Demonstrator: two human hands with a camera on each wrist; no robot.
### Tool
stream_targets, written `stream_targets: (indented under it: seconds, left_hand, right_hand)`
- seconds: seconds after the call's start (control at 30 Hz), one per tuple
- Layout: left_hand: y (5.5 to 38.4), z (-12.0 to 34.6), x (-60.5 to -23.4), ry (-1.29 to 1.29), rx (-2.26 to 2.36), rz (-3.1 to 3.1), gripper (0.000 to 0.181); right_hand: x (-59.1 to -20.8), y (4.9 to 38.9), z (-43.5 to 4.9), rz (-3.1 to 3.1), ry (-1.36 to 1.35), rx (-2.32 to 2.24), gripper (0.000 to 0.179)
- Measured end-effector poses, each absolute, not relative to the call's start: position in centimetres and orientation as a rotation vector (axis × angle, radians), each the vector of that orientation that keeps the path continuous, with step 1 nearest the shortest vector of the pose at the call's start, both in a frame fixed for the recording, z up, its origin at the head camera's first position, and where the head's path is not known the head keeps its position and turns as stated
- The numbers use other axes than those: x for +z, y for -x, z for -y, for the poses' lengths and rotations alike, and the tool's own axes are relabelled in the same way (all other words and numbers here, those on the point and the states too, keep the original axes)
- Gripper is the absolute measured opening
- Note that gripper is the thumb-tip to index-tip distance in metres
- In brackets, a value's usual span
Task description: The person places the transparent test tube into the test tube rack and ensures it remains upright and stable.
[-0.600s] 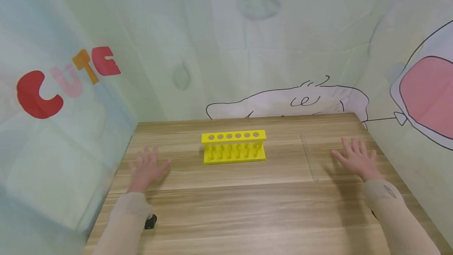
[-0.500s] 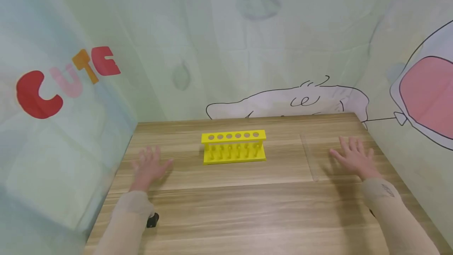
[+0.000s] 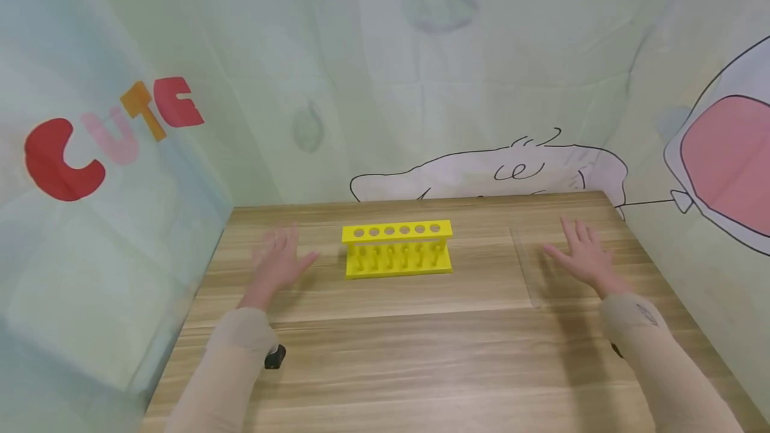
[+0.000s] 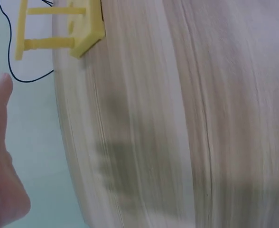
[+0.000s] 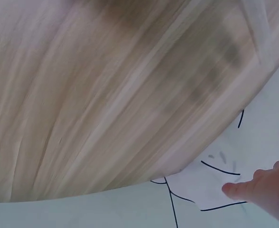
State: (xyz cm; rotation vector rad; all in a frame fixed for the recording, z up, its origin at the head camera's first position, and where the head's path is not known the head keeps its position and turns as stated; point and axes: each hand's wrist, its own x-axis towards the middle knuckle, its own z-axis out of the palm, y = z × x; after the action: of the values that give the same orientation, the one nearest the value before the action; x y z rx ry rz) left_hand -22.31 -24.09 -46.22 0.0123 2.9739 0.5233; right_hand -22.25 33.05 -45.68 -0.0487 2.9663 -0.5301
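Observation:
A yellow test tube rack (image 3: 398, 272) stands at the middle of the table, holes along its top bar and pegs on its base. To its right lies a clear, thin tube (image 3: 526, 267), hard to make out against the wood; the right wrist view catches part of this tube (image 5: 258, 26) too. My left hand (image 3: 278, 264) hovers left of the rack, fingers spread, holding nothing. In the left wrist view the rack's end (image 4: 88, 28) is beyond the thumb. Just right of the tube, my right hand (image 3: 583, 256) is above the table with fingers extended, touching nothing visible.
The wooden table (image 3: 409, 373) ends at a printed cloth backdrop (image 3: 373, 85) behind and on both sides. A black object (image 3: 275, 357) shows at the left wrist.
Both hands have moved inward and farther forward, the left toward the rack and the right toward the clear tube. Rack and tube stay where they were.

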Motion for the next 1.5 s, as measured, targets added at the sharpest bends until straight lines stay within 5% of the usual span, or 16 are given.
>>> stream_targets:
  seconds: [0.27,0.63,1.5]
  left_hand:
    - [23.7,22.2,-45.9,-0.154,0.752,-3.023,0.08]
    - [24.6,19.7,-46.6,-0.041,1.131,-2.86,0.059]
    - [26.0,14.9,-50.0,0.436,1.576,-2.687,0.048]
  right_hand:
    - [-45.8,23.1,-31.8,-2.976,0.047,-0.889,0.095]
    - [-47.6,23.6,-30.5,-2.836,-0.118,-1.264,0.087]
    - [-51.5,23.2,-29.2,-2.786,-0.279,-1.226,0.078]
